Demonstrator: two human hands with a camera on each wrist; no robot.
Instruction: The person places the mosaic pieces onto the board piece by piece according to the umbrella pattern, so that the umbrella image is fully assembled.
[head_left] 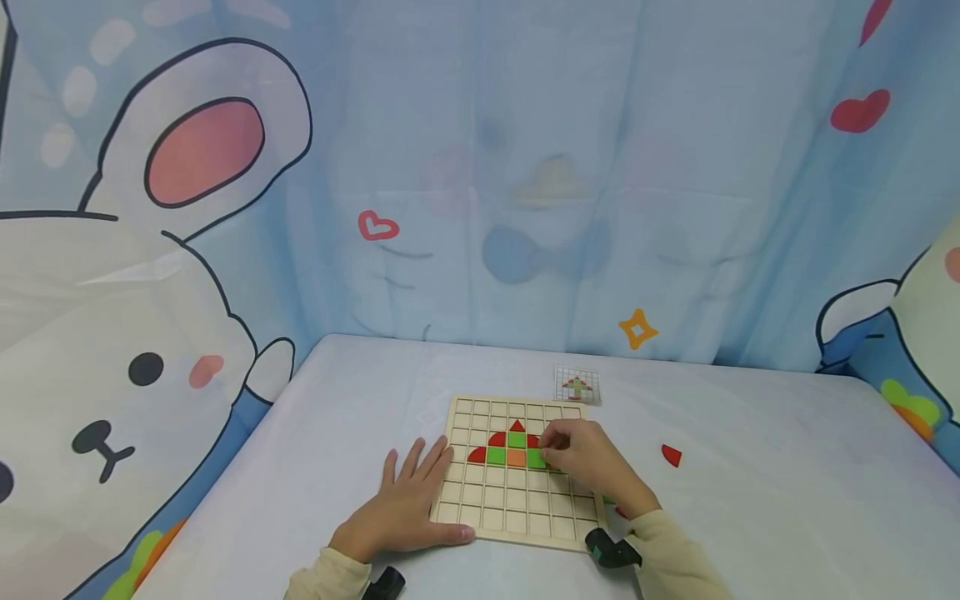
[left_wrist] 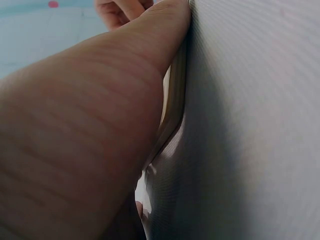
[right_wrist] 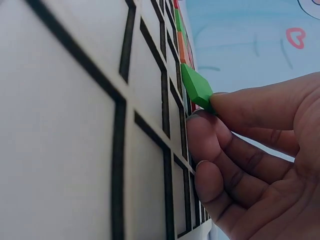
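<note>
A wooden grid board (head_left: 495, 500) lies on the white-covered table. Several coloured tiles sit in its cells: a red triangle (head_left: 517, 426) on top, a green square (head_left: 517, 440) below it, red curved pieces (head_left: 477, 455) at the sides, and a green (head_left: 496, 456) and an orange square (head_left: 516, 457) lower down. My right hand (head_left: 581, 450) pinches a green square tile (right_wrist: 197, 87) at its edge with thumb and forefinger. That tile stands tilted at its cell, right of the orange one. My left hand (head_left: 405, 504) lies with fingers spread along the board's left edge, thumb at its near edge.
Behind the board lies a small printed card (head_left: 577, 386) with a similar coloured figure. A loose red piece (head_left: 671, 455) lies on the table to the right. Other pieces (head_left: 621, 512) show partly under my right forearm. A blue cartoon curtain (head_left: 480, 275) hangs behind the table.
</note>
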